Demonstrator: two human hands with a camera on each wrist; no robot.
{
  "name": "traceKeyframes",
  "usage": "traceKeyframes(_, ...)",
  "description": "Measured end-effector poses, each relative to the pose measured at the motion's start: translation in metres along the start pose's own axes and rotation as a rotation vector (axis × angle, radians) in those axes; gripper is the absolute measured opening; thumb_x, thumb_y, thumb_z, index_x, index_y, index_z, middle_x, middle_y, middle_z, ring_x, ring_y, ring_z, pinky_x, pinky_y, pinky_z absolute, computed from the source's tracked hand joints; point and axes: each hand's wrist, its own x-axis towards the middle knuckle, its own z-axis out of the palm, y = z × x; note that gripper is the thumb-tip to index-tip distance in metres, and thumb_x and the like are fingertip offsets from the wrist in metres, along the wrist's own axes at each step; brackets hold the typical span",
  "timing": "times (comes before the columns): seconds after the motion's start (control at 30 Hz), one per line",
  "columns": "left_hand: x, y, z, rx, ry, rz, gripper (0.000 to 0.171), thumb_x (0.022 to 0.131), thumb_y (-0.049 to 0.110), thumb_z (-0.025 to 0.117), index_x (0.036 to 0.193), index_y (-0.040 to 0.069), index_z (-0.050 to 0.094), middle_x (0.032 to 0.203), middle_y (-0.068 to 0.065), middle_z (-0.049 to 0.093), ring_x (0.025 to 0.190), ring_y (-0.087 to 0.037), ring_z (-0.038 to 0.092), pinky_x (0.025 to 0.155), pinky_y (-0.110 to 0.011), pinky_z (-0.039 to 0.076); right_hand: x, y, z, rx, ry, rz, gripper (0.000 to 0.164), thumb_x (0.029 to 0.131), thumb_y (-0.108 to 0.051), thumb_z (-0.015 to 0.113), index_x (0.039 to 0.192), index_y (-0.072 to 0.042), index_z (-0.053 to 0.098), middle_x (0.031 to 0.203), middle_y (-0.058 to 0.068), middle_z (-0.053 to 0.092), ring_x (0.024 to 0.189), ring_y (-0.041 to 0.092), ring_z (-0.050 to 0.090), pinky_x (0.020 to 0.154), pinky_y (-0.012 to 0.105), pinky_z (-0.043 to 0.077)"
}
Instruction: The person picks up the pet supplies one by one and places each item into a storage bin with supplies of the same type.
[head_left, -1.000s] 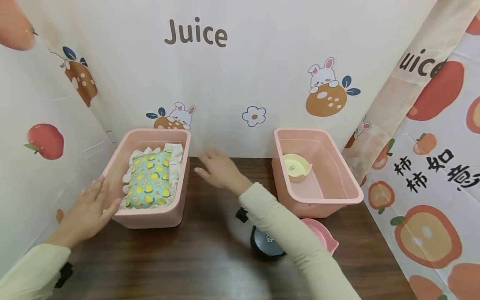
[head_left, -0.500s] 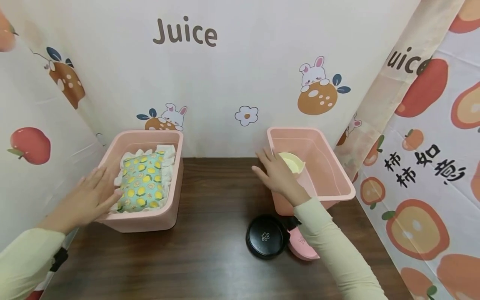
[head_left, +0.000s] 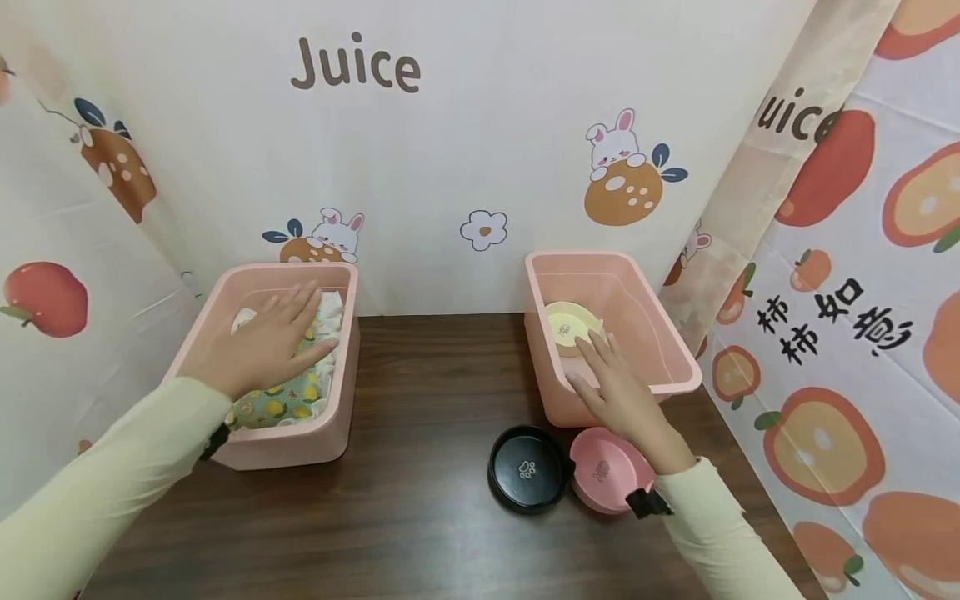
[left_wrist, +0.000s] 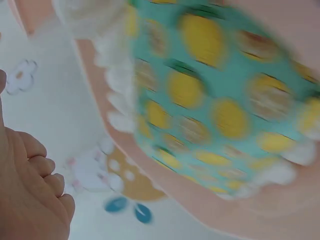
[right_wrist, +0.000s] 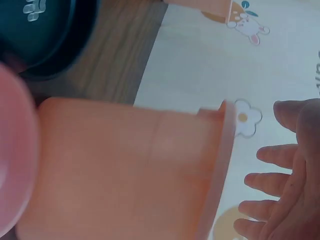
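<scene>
My left hand (head_left: 262,343), fingers extended, hovers over the left pink bin (head_left: 347,367). Inside that bin lies a teal cushion (head_left: 281,404) with a lemon print and white ruffles, partly covered by the hand; the left wrist view shows the cushion (left_wrist: 220,95) close up. Over the front left rim of the right pink bin (head_left: 645,308) is my right hand (head_left: 626,396), its fingers spread and holding nothing. A pale yellow bowl (head_left: 566,321) sits in that bin at the left. Just below the hand, a pink bowl (head_left: 603,471) rests on the table.
Touching or nearly touching the pink bowl is a black bowl (head_left: 528,468) with a paw print. The brown wooden table (head_left: 420,517) carries both bins. Printed curtains (head_left: 450,125) close off the back and both sides.
My left hand has moved from the left bin's outer rim to over the cushion. The right hand swept rightward from between the bins to the right bin. The view has shifted slightly.
</scene>
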Motion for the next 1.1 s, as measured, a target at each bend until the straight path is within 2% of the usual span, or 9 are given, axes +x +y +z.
traceKeyframes(0.13, 0.023, 0.022, -0.001, -0.02, 0.018, 0.048, 0.081, 0.1, 0.052, 0.036, 0.151, -0.005, 0.009, 0.159, -0.022, 0.005, 0.146, -0.04, 0.005, 0.116, -0.055, 0.008, -0.025, 0.015, 0.0, -0.008, 0.038, 0.014, 0.063, 0.097, -0.04, 0.053, 0.147, -0.005, 0.038, 0.154, 0.022, 0.027, 0.142, 0.046, 0.015, 0.11, 0.064, 0.02)
traceKeyframes(0.37, 0.06, 0.06, 0.007, -0.007, 0.046, 0.144, 0.082, 0.098, 0.053, 0.039, 0.151, -0.004, 0.013, 0.158, -0.021, 0.011, 0.146, -0.036, 0.01, 0.118, -0.05, 0.011, -0.07, 0.035, 0.004, -0.011, 0.097, 0.033, 0.062, 0.095, -0.035, 0.058, 0.144, -0.002, 0.041, 0.15, 0.024, 0.034, 0.142, 0.045, 0.018, 0.108, 0.064, 0.022)
traceKeyframes(0.63, 0.099, 0.104, 0.021, 0.004, 0.019, 0.226, 0.083, 0.097, 0.059, 0.033, 0.153, 0.002, 0.01, 0.16, -0.014, 0.005, 0.148, -0.03, 0.005, 0.119, -0.045, 0.008, -0.111, 0.042, 0.012, 0.009, 0.211, 0.032, 0.06, 0.091, -0.023, 0.065, 0.144, -0.005, 0.043, 0.15, 0.026, 0.032, 0.14, 0.05, 0.018, 0.108, 0.066, 0.021)
traceKeyframes(0.8, 0.12, 0.134, 0.03, -0.006, 0.011, 0.286, 0.084, 0.097, 0.061, 0.029, 0.153, 0.003, 0.007, 0.161, -0.013, 0.003, 0.148, -0.027, 0.003, 0.119, -0.042, 0.007, -0.127, 0.044, 0.022, 0.029, 0.168, 0.056, 0.061, 0.092, -0.025, 0.065, 0.146, -0.012, 0.041, 0.15, 0.025, 0.032, 0.142, 0.047, 0.017, 0.103, 0.07, 0.024)
traceKeyframes(0.93, 0.133, 0.162, 0.039, -0.055, 0.005, 0.332, 0.082, 0.098, 0.058, 0.031, 0.153, 0.002, 0.008, 0.161, -0.014, 0.004, 0.148, -0.028, 0.004, 0.119, -0.042, 0.009, -0.136, 0.045, 0.034, 0.049, 0.134, 0.06, 0.06, 0.091, -0.026, 0.066, 0.145, -0.015, 0.043, 0.15, 0.023, 0.034, 0.143, 0.042, 0.017, 0.101, 0.07, 0.027)
traceKeyframes(1.1, 0.149, 0.192, 0.053, -0.089, 0.013, 0.354, 0.081, 0.098, 0.057, 0.034, 0.153, 0.003, 0.011, 0.161, -0.013, 0.007, 0.148, -0.025, 0.004, 0.119, -0.04, 0.008, -0.145, 0.042, 0.048, 0.062, 0.104, 0.047, 0.063, 0.089, -0.025, 0.068, 0.146, -0.018, 0.042, 0.151, 0.019, 0.035, 0.142, 0.042, 0.02, 0.096, 0.07, 0.032)
